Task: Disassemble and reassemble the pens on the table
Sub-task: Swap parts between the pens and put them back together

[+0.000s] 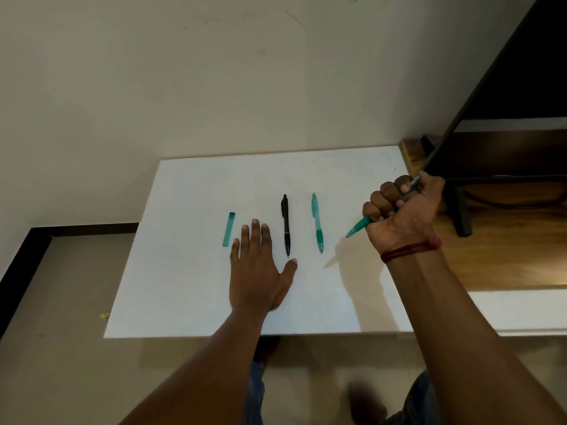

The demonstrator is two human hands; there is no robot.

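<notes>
On the white table top (190, 286) lie a black pen (286, 225) and, to its right, a translucent teal pen (317, 222), both pointing towards me. A short teal pen part (228, 229) lies at the left. My left hand (260, 268) rests flat on the table between the teal part and the black pen, fingers straight. My right hand (402, 210) is held above the table's right side, fist curled round a teal pen (359, 227) whose tip points down and left; its upper end sticks out past my thumb.
A wooden desk surface (503, 256) adjoins the table on the right, with a dark stand (460, 210) and a black panel above it. A plain wall stands behind. The floor shows at the left, with a small yellow scrap (104, 315) on it.
</notes>
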